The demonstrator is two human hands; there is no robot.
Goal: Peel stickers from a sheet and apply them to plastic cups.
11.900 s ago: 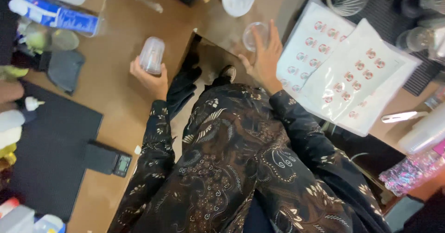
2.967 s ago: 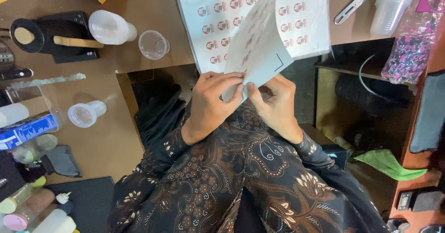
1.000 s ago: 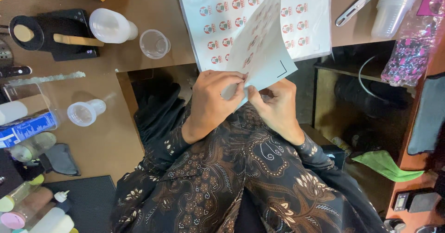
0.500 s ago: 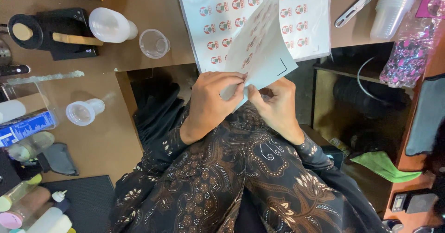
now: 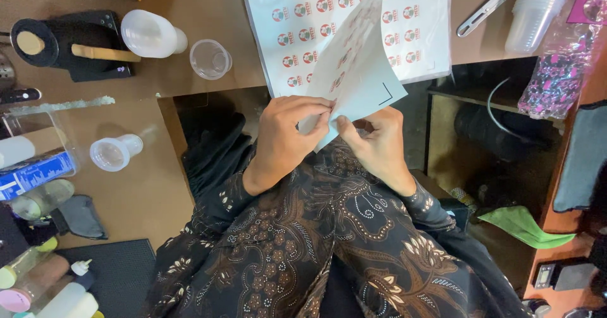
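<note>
Head view: my left hand (image 5: 288, 134) and right hand (image 5: 373, 144) pinch the sticker sheet (image 5: 357, 71)'s lower edge between them; peeling best starts slowly from the corner.

A brown surface (image 5: 190, 2) runs along the top and down the left. On it lies a white sticker sheet (image 5: 417, 21), overhanging the front edge. Left of it stand a clear cup (image 5: 210, 59), a white bottle (image 5: 150, 35) on its side and a black scale (image 5: 82, 46). Right of the sheet are a knife (image 5: 490, 7) and stacked cups (image 5: 537, 11). Lower left: another bottle (image 5: 116, 152) and a black mat (image 5: 114, 277).
</note>
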